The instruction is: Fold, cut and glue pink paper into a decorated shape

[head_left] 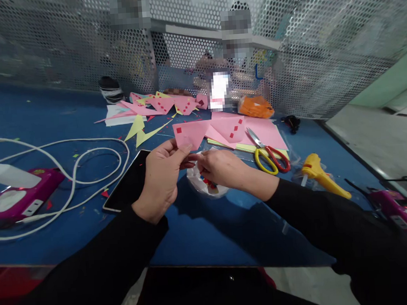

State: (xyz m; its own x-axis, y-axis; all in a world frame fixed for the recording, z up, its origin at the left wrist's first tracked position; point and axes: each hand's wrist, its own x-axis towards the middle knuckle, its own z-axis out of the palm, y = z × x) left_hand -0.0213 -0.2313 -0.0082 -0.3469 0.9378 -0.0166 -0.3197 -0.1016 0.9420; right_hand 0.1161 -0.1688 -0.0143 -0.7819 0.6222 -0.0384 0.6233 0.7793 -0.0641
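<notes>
My left hand (163, 176) pinches a pink paper cutout (192, 133) between thumb and fingers. Small red squares are stuck on the cutout, one at its left end and several at its right. My right hand (221, 167) is closed just beside the left fingertips, its fingers curled; what they hold, if anything, is hidden. Below that hand stands a small round container (209, 190) with white lining and red and coloured bits in it. Behind the cutout lie pink paper sheets (265, 132) over yellow ones. Scissors (268, 155) with a yellow and a red handle rest on the sheets.
A tablet (125, 188) lies left of my left hand. White cable (76, 173) loops near a purple power strip (18, 195). On the right are a yellow glue gun (321, 174) and another purple strip (401, 210). Decorated pink paper (172, 103) and an orange packet (255, 107) sit by the perforated partition (189, 46).
</notes>
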